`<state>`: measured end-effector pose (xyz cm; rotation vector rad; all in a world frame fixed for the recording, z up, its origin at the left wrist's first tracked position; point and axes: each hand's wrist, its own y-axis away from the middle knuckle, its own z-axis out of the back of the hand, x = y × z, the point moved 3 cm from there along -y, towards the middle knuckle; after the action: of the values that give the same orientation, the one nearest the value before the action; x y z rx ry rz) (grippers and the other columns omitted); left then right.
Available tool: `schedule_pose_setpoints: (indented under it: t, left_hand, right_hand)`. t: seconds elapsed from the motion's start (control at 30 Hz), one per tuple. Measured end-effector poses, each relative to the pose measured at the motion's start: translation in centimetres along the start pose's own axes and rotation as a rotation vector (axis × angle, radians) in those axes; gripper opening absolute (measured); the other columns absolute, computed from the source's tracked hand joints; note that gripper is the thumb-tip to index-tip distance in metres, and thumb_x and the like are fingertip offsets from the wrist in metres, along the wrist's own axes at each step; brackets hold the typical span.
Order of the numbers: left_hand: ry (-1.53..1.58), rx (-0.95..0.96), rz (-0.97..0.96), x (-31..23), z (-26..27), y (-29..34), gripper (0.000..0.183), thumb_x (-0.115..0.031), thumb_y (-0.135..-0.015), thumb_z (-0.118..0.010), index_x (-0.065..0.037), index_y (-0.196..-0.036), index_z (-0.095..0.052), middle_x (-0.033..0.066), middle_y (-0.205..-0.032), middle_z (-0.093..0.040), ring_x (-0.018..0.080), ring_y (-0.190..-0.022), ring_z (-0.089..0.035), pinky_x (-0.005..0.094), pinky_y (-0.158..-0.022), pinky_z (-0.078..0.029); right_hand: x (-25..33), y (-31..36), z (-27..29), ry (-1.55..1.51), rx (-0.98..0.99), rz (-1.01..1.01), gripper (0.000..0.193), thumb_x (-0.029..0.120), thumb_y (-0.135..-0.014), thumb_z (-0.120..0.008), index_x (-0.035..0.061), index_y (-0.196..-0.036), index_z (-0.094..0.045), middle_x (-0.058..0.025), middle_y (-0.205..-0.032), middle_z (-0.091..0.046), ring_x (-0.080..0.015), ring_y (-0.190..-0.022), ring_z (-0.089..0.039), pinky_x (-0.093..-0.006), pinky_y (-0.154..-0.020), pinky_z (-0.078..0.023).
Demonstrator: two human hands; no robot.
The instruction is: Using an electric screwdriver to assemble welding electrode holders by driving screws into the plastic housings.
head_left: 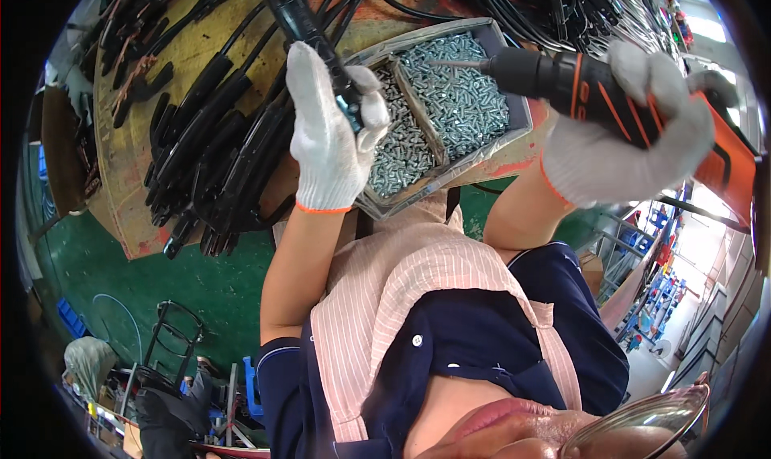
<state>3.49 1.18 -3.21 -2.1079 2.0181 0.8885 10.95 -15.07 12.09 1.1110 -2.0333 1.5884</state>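
My left hand [325, 150], in a white knit glove with an orange cuff, is closed around a long black handle-like part [295, 16]. That part slants up past the top edge of the picture, and its lower end shows between thumb and fingers. My right hand [622, 158], gloved alike, grips an orange-and-black power screwdriver [578, 85]. Its thin bit points left, over a grey tray [524, 123] of small silvery screws [462, 97]. A divider [419, 110] splits the tray in two; the left compartment holds darker-looking screws [395, 150]. The bit appears apart from the black part.
Many black cabled parts [217, 154] lie piled on the worn yellow table [132, 206] to the left. More black cables [514, 1] and thin white wires [630, 29] cover its far side. A cord [699, 206] hangs by the screwdriver. A folded trolley [173, 330] stands on the green floor.
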Motion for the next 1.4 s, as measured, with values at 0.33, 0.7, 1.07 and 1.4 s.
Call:
schedule_pose_setpoints:
  t: [0.33, 0.7, 1.07, 1.4]
  left_hand:
    - [-0.048, 0.065, -0.133, -0.6, -0.9, 0.1, 0.028, -0.023, -0.106, -0.048, -0.017, -0.133, -0.05, 0.0049, -0.085, -0.064, 0.0069, -0.052, -0.048, 0.0188, -0.04, -0.035]
    - [-0.087, -0.137, -0.191, -0.8, -2.2, 0.1, 0.016, -0.017, -0.1, -0.058, -0.01, -0.112, -0.05, 0.0034, -0.074, -0.062, 0.0064, -0.041, -0.044, 0.0201, -0.034, -0.032]
    - [-0.283, -0.133, -0.143, -0.7, -1.8, 0.2, 0.039, 0.001, -0.094, -0.053, -0.009, -0.13, -0.043, 0.0063, -0.082, -0.059, 0.0079, -0.052, -0.048, 0.0195, -0.041, -0.035]
    - [-0.274, -0.169, -0.157, -0.8, -2.7, 0.7, 0.065, 0.012, -0.085, -0.056, -0.011, -0.138, -0.027, 0.0092, -0.088, -0.058, 0.0087, -0.052, -0.05, 0.0205, -0.042, -0.037]
  right_hand:
    - [-3.7, 1.1, 6.2, 0.039, -0.222, -0.074, 0.017, 0.007, -0.089, -0.065, 0.0044, -0.101, -0.053, -0.0102, -0.079, -0.06, -0.019, -0.067, -0.054, -0.0347, -0.066, -0.049]
    - [-6.7, 2.2, 7.6, -0.056, -0.262, -0.089, 0.059, -0.009, -0.085, -0.067, 0.0076, -0.133, -0.038, -0.014, -0.083, -0.066, -0.0203, -0.06, -0.062, -0.0379, -0.056, -0.056]
    - [-4.8, 0.8, 7.5, -0.089, -0.335, -0.121, 0.048, -0.006, -0.085, -0.062, 0.0011, -0.128, -0.042, -0.012, -0.075, -0.062, -0.0198, -0.06, -0.06, -0.0363, -0.059, -0.055]
    - [-1.7, -2.0, 4.8, -0.415, -0.215, -0.242, 0.021, 0.008, -0.095, -0.061, 0.0102, -0.114, -0.054, 0.0022, -0.072, -0.049, -0.0057, -0.065, -0.044, -0.0244, -0.066, -0.043]
